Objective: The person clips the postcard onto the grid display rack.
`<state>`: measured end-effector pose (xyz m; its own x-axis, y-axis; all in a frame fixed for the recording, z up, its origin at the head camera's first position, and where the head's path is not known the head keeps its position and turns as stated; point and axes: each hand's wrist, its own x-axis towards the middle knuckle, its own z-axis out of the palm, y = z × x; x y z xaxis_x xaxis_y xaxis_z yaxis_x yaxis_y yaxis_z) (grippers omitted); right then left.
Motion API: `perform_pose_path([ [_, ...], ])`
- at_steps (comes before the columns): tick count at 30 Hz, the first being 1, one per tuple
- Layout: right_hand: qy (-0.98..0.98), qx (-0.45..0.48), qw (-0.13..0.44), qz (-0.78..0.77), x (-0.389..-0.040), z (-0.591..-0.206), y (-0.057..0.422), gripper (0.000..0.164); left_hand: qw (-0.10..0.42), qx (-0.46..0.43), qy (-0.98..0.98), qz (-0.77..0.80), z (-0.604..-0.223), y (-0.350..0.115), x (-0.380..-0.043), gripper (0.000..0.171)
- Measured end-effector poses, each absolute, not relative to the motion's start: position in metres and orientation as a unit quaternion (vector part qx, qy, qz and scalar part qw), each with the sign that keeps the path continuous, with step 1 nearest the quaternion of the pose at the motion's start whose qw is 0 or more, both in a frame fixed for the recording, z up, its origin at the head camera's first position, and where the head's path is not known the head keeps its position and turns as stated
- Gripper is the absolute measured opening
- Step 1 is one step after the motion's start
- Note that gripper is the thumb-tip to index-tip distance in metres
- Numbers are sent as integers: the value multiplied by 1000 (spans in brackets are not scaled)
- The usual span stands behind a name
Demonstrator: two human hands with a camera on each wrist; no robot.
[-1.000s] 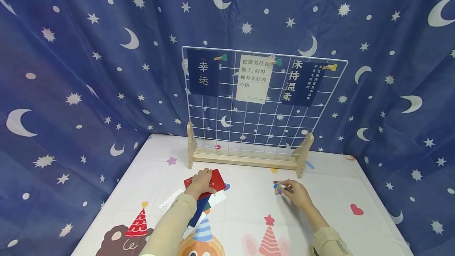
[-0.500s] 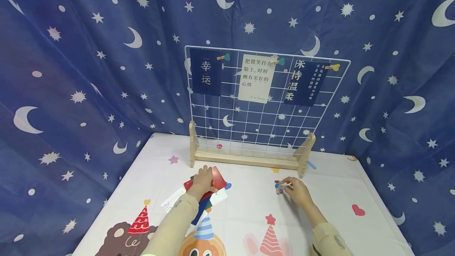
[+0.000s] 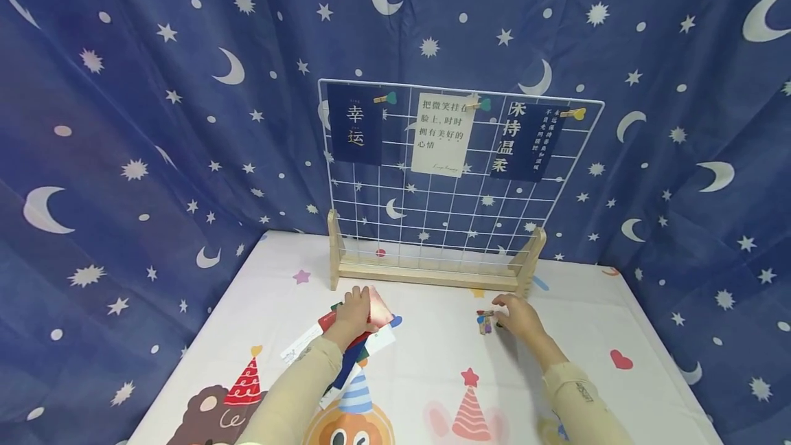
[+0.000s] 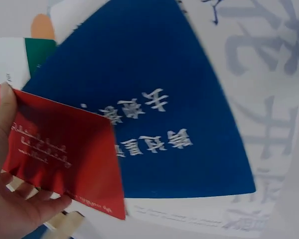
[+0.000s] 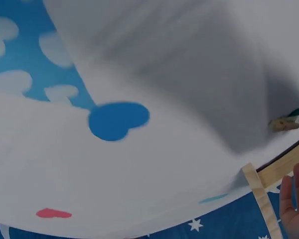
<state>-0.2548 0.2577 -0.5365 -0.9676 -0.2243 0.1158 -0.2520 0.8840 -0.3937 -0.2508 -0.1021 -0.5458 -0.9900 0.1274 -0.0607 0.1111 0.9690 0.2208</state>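
Note:
My left hand (image 3: 353, 314) grips a red card (image 4: 70, 149) with white script, its thumb on one face and its fingers behind. Under it lie a blue card (image 4: 164, 99) with white characters and several other cards, overlapping on the table; part of the pile is hidden by hand and sleeve. To the right, my right hand (image 3: 521, 319) hovers beside a small cluster of wooden clothespins (image 3: 485, 325) with coloured ends. Its fingers are slightly bent, with nothing visible between them. Only its fingers (image 5: 287, 199) show at the edge of the right wrist view.
Behind the hands stands a white wire grid (image 3: 432, 204) in a wooden base (image 3: 426, 276). A navy card (image 3: 354, 136), a cream card (image 3: 440, 146) and another navy card (image 3: 525, 150) hang on it, each with a clothespin. A starry blue curtain (image 3: 185, 122) surrounds the white tablecloth (image 3: 426, 356).
My right hand has risen slightly off the clothespins, and the light-coloured piece earlier at its fingertips no longer shows there. The red card has tilted and catches more light.

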Motion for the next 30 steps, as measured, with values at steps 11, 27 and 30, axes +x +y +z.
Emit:
perform_pose_path([
  [11, -969, 109, 8, 224, -263, -540, 265, 18, 3, 108, 989, 106, -543, -111, -251, 56],
  [27, -963, 107, 15, 248, -263, -548, 257, 17, 231, 89, 888, 387, -528, -134, -241, 32],
  [30, -962, 110, 11, 250, -266, -549, 253, 16, 261, 80, 876, 398, -525, -134, -240, 38],
])
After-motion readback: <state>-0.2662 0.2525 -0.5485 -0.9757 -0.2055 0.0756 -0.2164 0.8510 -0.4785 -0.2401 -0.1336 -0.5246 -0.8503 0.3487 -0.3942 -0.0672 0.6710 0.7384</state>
